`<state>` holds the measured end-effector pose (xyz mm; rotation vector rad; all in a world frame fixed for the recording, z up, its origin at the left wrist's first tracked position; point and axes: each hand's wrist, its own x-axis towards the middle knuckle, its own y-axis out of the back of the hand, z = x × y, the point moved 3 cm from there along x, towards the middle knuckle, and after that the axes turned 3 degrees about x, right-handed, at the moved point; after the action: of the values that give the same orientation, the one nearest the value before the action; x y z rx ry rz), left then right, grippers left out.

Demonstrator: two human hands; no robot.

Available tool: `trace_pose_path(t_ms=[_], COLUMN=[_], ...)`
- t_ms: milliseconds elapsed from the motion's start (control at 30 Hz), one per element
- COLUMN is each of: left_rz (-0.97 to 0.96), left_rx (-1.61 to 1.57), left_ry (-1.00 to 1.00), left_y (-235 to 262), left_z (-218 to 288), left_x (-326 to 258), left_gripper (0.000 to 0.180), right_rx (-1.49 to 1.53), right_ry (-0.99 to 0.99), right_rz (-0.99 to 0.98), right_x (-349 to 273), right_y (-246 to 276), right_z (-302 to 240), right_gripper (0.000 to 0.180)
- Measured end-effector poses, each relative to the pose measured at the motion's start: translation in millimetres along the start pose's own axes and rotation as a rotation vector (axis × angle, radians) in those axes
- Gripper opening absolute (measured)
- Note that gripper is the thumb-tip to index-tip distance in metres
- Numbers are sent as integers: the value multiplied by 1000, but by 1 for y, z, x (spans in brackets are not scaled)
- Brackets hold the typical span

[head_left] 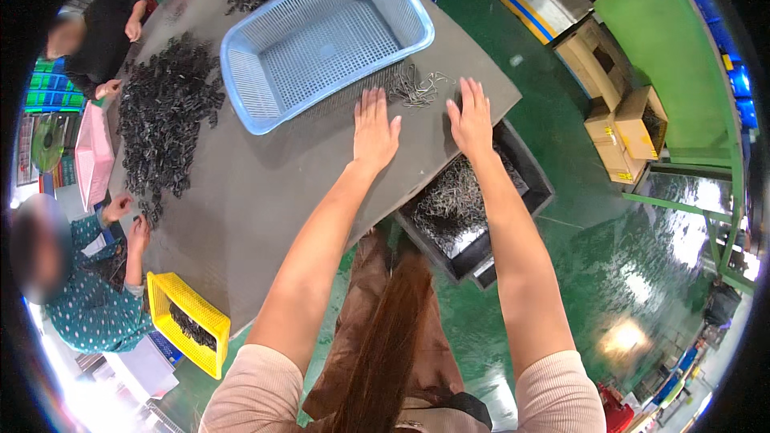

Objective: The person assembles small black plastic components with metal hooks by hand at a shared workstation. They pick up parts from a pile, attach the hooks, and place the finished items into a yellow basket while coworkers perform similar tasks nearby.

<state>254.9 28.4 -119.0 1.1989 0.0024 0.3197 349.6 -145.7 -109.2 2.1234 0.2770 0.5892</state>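
Both my hands rest over the grey tabletop (pixel 265 184), palms down and fingers stretched out. My left hand (pixel 374 132) lies just below the blue plastic basket (pixel 329 44), its fingertips near the basket's lower wall. My right hand (pixel 472 122) is close to the table's right edge, its thumb apart from the fingers. Between and just beyond my hands sits a small loose pile of thin bent metal wire pieces (pixel 419 88). I see nothing held in either hand. The mesh basket appears to contain nothing.
Below the table edge, under my right forearm, a black bin (pixel 539 192) holds many metal wire pieces (pixel 453 196). A heap of small black parts (pixel 168 112) covers the table's left. Co-workers sit there beside pink (pixel 95 156) and yellow baskets (pixel 216 322). Cardboard boxes (pixel 613 144) stand right.
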Motion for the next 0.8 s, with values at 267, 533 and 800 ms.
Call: trace_pose_path(t_ms=[267,533,800], left_rz=[-21,78,171], left_rx=[-218,-737,-1234], left_ry=[-171,224,448], left_y=[-14,43,40], left_z=[6,-49,-77], left_x=[51,-21,-33], left_gripper=[50,43,34], right_rx=[97,161,-78], right_ry=[151,-288,-216], right_rz=[-131,-47,67], right_x=[42,-18,0], right_y=[-58,-5,-54], right_z=[-42,-68,-110], right_gripper=[46,87,92])
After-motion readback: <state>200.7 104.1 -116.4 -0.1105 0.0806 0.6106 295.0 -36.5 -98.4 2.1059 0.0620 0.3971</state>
